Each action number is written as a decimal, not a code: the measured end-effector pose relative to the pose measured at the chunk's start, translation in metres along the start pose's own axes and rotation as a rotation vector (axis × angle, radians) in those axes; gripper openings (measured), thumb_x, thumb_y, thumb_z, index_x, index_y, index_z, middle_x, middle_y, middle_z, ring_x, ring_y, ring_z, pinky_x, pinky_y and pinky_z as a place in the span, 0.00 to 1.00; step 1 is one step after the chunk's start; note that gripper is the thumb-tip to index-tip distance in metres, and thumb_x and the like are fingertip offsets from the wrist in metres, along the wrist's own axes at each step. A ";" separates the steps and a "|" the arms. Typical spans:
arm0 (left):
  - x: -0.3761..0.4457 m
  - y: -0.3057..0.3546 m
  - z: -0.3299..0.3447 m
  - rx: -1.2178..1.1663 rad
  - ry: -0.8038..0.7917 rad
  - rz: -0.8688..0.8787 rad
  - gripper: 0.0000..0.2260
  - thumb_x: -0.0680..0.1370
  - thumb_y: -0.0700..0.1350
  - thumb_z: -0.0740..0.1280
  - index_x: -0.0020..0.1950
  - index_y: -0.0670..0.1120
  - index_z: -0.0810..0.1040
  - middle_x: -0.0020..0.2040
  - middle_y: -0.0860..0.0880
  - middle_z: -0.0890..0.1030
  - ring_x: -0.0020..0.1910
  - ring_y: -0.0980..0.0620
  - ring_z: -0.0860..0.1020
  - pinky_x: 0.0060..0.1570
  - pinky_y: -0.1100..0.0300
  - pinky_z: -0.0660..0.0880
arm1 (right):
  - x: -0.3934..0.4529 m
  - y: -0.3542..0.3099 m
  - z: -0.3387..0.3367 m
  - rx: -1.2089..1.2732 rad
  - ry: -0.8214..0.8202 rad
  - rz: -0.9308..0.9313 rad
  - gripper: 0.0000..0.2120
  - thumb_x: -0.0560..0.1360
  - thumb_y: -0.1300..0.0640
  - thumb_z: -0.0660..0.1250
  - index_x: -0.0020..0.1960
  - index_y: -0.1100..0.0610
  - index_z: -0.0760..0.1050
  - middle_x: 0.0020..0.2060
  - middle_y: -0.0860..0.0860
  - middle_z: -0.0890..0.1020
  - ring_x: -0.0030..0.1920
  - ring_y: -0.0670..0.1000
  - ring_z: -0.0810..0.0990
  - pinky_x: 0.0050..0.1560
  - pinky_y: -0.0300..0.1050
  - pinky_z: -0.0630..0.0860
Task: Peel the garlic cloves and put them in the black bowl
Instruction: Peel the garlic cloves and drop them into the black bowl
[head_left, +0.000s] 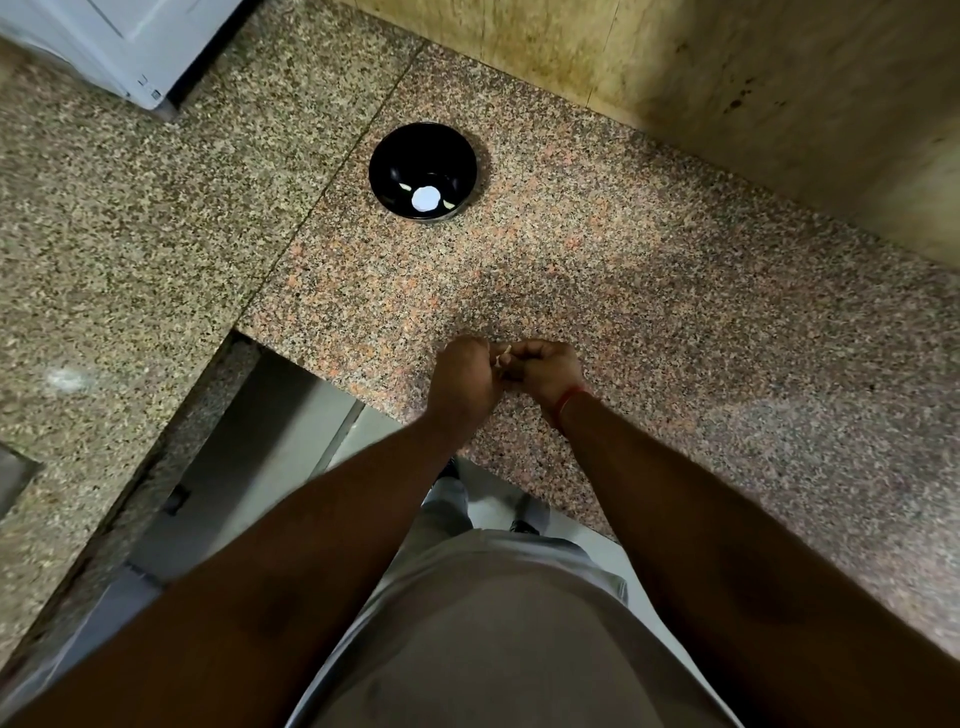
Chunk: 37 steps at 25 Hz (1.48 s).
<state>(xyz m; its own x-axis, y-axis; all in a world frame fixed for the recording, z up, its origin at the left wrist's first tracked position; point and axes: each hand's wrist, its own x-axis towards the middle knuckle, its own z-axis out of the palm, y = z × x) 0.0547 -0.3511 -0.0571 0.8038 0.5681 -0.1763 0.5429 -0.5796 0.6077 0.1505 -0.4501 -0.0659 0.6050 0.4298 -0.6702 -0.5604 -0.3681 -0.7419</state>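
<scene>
A black bowl stands on the speckled granite counter, farther back than my hands. Pale pieces lie in its bottom, among them a bright white spot that may be a reflection. My left hand and my right hand are close together just above the counter's front edge, fingers curled. Between them they pinch a small garlic clove, of which only a pale sliver of skin shows. A red thread circles my right wrist.
A beige stone wall rises behind the counter at the right. The counter turns a corner to the left, with a white appliance at the far left. Below the edge are grey cabinet fronts and the floor.
</scene>
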 end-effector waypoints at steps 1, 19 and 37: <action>-0.001 0.000 0.000 -0.011 0.006 0.023 0.11 0.80 0.47 0.71 0.40 0.48 0.73 0.35 0.56 0.69 0.31 0.62 0.67 0.27 0.69 0.63 | 0.000 0.001 -0.001 -0.001 -0.009 -0.003 0.04 0.76 0.71 0.71 0.50 0.67 0.83 0.41 0.56 0.86 0.37 0.49 0.85 0.34 0.41 0.81; 0.005 -0.035 0.000 -0.403 -0.095 -0.003 0.07 0.75 0.41 0.77 0.39 0.41 0.84 0.31 0.48 0.83 0.28 0.49 0.82 0.33 0.59 0.79 | 0.010 0.008 -0.014 0.131 -0.180 0.079 0.08 0.78 0.71 0.67 0.56 0.68 0.79 0.50 0.61 0.85 0.48 0.59 0.86 0.46 0.50 0.85; 0.003 -0.029 0.020 -0.337 0.059 0.009 0.09 0.74 0.38 0.76 0.35 0.41 0.83 0.27 0.54 0.77 0.24 0.63 0.71 0.29 0.74 0.63 | 0.009 0.015 -0.013 0.152 -0.108 0.074 0.06 0.79 0.71 0.66 0.50 0.64 0.80 0.47 0.60 0.85 0.44 0.59 0.86 0.50 0.56 0.85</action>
<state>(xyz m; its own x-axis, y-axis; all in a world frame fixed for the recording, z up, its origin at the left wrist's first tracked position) 0.0462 -0.3441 -0.0903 0.7876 0.6021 -0.1310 0.4170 -0.3643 0.8327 0.1543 -0.4625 -0.0832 0.4992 0.4949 -0.7113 -0.6854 -0.2767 -0.6736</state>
